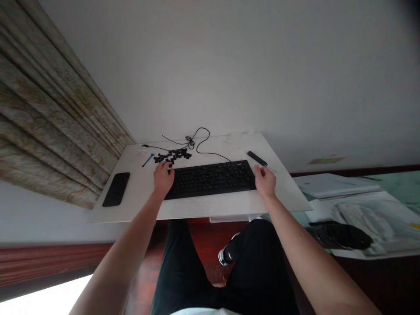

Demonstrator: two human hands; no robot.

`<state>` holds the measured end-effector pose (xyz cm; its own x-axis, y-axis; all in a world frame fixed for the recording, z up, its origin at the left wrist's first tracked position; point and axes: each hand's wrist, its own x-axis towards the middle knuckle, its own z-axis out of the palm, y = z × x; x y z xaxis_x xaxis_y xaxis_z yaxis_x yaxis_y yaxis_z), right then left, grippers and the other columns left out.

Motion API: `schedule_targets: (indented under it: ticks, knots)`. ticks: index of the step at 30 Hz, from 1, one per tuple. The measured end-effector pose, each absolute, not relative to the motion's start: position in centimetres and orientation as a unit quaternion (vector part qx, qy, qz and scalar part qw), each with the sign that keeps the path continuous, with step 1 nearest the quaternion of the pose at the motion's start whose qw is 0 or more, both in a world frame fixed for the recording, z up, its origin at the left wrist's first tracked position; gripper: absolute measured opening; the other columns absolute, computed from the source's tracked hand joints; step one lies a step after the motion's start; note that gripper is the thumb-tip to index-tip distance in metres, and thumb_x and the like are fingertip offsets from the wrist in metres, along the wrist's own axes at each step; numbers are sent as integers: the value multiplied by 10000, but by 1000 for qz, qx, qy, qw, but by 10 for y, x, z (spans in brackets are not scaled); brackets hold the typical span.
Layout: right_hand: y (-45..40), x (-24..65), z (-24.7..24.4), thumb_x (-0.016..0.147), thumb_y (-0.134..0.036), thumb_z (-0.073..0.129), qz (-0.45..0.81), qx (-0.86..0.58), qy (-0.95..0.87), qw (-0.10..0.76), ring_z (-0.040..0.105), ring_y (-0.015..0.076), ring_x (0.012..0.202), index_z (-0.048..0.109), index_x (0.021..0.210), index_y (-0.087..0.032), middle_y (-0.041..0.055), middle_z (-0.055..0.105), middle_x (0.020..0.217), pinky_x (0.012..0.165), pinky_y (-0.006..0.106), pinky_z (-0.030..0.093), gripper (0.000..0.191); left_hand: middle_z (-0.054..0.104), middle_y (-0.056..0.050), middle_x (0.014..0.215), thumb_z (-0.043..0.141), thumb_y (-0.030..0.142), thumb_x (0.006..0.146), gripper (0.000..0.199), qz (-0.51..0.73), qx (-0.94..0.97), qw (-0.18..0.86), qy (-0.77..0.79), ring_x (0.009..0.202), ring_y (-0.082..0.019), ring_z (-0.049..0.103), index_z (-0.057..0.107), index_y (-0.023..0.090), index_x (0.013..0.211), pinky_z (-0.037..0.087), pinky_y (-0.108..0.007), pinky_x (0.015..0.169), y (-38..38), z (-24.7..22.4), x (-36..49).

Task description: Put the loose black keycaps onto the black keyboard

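Fingers [162, 168] spread at keyboard [210, 179] ends

My left hand [163, 179] hides the left end of the black plastic keyboard [210, 179], so I cannot see the keys under it. The letters on the keys are too small to read. The small black square bits [172, 156] lie in a heap, too small to count. The thin blue stick [147, 160] is too small to tell what it is. The white papers [377, 218] are cut off by the right edge, and the dark lump [341, 235] is blurry.
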<state>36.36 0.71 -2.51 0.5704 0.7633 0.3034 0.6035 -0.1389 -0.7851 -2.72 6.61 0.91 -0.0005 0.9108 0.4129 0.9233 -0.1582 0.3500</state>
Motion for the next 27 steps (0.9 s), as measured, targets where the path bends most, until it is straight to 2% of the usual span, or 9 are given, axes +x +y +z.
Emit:
schedule_targets:
  ticks: [2, 5, 10, 13, 18, 22, 27]
  knots:
    - [7, 364, -25, 868, -650, 438, 86, -748, -453, 477, 489, 190, 613, 446, 600, -239, 10, 514, 559, 638, 308, 376, 491, 620, -146, 1207, 495, 292, 893, 303, -216, -682, 9, -699, 1155, -303, 555, 635, 189, 1141, 472, -442, 938, 87, 18, -38]
    - [6, 364, -26, 867, -648, 444, 88, -746, -449, 483, 485, 187, 612, 449, 599, -235, 6, 508, 564, 641, 307, 374, 491, 671, -114, 1106, 515, 375, 892, 269, -123, -685, -31, -717, 1095, -286, 590, 656, 207, 1049, 466, -405, 892, 108, 26, -43]
    - [6, 364, -26, 863, -658, 445, 92, -742, -450, 488, 480, 184, 605, 451, 593, -234, 2, 501, 563, 633, 303, 370, 503, 705, -106, 1015, 598, 425, 838, 266, -68, -657, -76, -747, 1018, -281, 636, 652, 202, 973, 471, -367, 831, 124, 26, -37]
    - [6, 364, -26, 865, -665, 438, 93, -745, -450, 484, 488, 188, 606, 464, 600, -233, 5, 511, 562, 633, 304, 372, 508, 700, -134, 1017, 656, 305, 787, 189, -122, -639, -117, -751, 1029, -300, 633, 646, 180, 928, 467, -390, 866, 127, 24, -34]
    - [5, 363, -24, 871, -650, 442, 90, -745, -452, 483, 491, 185, 599, 471, 602, -227, 7, 518, 558, 627, 304, 367, 502, 694, -150, 992, 644, 115, 725, 91, -218, -617, -181, -735, 1083, -320, 612, 637, 158, 805, 433, -432, 961, 128, 24, -36]
    - [4, 362, -22, 878, -629, 443, 82, -742, -454, 486, 474, 176, 584, 460, 583, -223, -1, 502, 544, 610, 301, 342, 503, 696, -110, 947, 648, 113, 729, 90, -323, -575, -245, -711, 1104, -292, 602, 635, 156, 807, 418, -439, 1013, 124, 26, -35]
    - [4, 360, -20, 874, -615, 456, 79, -743, -451, 489, 452, 168, 575, 448, 569, -222, -12, 473, 527, 611, 300, 334, 498, 693, -69, 880, 586, 172, 856, 69, -500, -462, -421, -600, 941, -171, 673, 625, 148, 907, 522, -338, 926, 103, 27, -20]
